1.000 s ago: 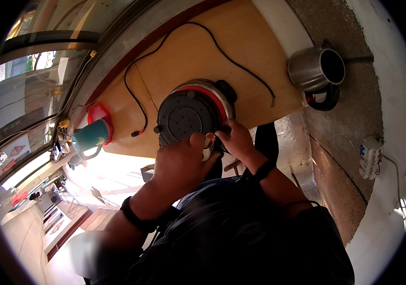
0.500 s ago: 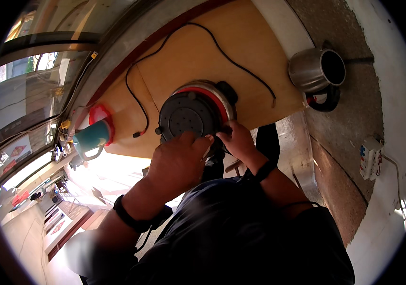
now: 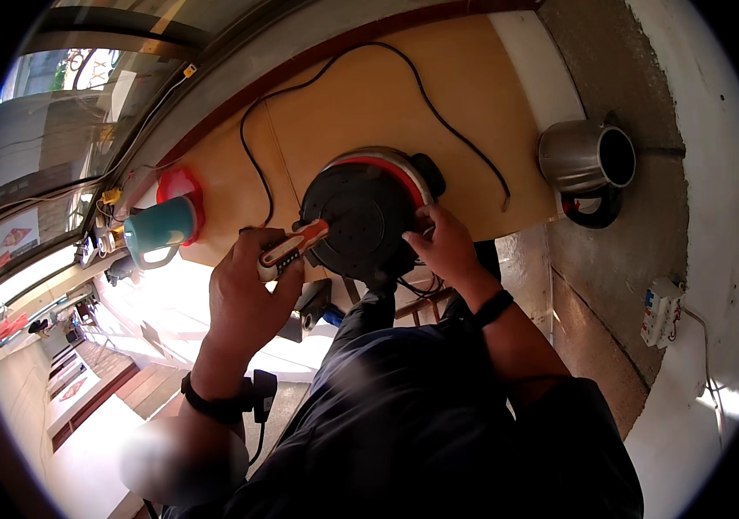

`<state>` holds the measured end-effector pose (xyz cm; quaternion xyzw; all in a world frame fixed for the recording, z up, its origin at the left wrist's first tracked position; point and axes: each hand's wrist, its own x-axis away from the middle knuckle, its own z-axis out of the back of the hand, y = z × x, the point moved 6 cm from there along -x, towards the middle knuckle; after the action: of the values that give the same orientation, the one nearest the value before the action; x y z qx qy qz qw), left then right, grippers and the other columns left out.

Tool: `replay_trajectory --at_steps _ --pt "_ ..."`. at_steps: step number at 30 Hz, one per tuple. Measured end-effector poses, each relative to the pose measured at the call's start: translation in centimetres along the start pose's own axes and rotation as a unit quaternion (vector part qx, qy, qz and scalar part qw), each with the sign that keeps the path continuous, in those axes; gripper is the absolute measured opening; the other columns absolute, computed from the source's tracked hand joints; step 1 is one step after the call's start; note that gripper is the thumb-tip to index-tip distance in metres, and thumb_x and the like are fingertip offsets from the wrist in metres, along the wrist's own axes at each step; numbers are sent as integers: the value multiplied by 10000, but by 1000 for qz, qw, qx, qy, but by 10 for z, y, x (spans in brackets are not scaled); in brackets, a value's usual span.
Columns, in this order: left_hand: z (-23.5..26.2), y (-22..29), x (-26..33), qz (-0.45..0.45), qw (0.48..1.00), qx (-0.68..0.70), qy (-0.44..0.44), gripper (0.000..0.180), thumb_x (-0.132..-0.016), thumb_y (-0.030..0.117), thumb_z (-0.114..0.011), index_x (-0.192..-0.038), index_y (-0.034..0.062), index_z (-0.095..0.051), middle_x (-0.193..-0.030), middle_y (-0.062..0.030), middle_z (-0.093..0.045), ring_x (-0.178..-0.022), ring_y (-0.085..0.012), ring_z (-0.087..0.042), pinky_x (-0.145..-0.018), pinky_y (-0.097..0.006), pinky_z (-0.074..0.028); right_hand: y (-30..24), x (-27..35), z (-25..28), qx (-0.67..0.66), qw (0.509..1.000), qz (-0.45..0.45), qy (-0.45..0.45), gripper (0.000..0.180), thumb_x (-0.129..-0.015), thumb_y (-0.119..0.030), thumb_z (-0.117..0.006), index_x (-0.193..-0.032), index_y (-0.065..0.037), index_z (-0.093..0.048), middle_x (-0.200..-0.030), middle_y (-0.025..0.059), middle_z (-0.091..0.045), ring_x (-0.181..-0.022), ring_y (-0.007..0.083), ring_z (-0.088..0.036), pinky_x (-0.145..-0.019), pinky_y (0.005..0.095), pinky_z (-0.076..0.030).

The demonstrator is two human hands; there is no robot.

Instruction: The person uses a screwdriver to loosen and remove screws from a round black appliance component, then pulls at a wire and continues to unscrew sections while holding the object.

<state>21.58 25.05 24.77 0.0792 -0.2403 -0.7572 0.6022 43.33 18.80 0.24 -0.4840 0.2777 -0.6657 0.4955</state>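
Observation:
A round appliance with a black, dotted underside (image 3: 356, 216), a red band and a steel rim lies face down at the table's near edge. A dark handle (image 3: 428, 175) sticks out at its far right. My left hand (image 3: 252, 290) is closed around a tool with an orange-and-cream handle (image 3: 296, 244); its orange end is over the black underside's left part, and whether they touch I cannot tell. At the appliance's right edge is my right hand (image 3: 445, 246), fingers curled and thumb near the rim, steadying its side.
On the tan table (image 3: 473, 95) a black cord (image 3: 404, 59) loops behind the appliance. A teal jug (image 3: 162, 232) stands by a red basin (image 3: 181, 186) at the left. A steel kettle (image 3: 570, 156) sits at the right, near a wall-mounted electrical box (image 3: 662, 311).
My left hand has drawn back to the left from the appliance's near edge, bringing the orange-and-cream tool into sight. My right hand stays at the right rim, its fingers shifted slightly.

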Motion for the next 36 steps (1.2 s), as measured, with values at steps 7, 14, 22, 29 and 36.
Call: replay_trajectory --at_steps 7,14,22,29,36 --pt "2 -101 78 302 924 216 89 294 -940 95 -701 -1172 -39 -580 -949 -131 -713 -795 -145 -695 -702 -293 -574 -68 -60 15 139 981 134 25 441 -839 -183 -803 -1247 -98 -660 -1005 91 -650 -803 234 -687 -754 346 -563" --pt "-19 -144 132 371 878 277 119 311 -958 125 -687 -1184 -56 -572 -951 -137 -704 -772 -137 -692 -679 -271 -587 -87 -92 -5 220 957 186 -43 340 -819 -198 -801 -1143 -132 -723 -1022 90 -676 -880 290 -689 -770 400 -552" --pt "-36 -180 159 396 841 327 169 350 -973 184 -690 -1201 -51 -565 -947 -126 -710 -745 -135 -698 -594 -246 -537 -98 -94 -5 250 942 213 -62 308 -850 -159 -768 -1138 -65 -712 -1053 136 -689 -912 341 -686 -805 383 -551" --pt "-67 -220 183 465 787 363 178 367 -982 198 -675 -1228 -39 -542 -979 -131 -721 -802 -150 -713 -620 -242 -513 -73 -103 -3 156 977 135 -55 255 -905 -154 -743 -1132 -39 -727 -991 73 -721 -872 212 -681 -763 331 -541" --pt "-105 -263 199 492 724 436 207 381 -994 218 -665 -1246 -28 -519 -1008 -122 -713 -847 -159 -717 -663 -249 -514 -27 -119 4 101 994 16 -36 207 -987 -233 -687 -1113 -86 -763 -931 -13 -721 -811 70 -604 -697 257 -483"
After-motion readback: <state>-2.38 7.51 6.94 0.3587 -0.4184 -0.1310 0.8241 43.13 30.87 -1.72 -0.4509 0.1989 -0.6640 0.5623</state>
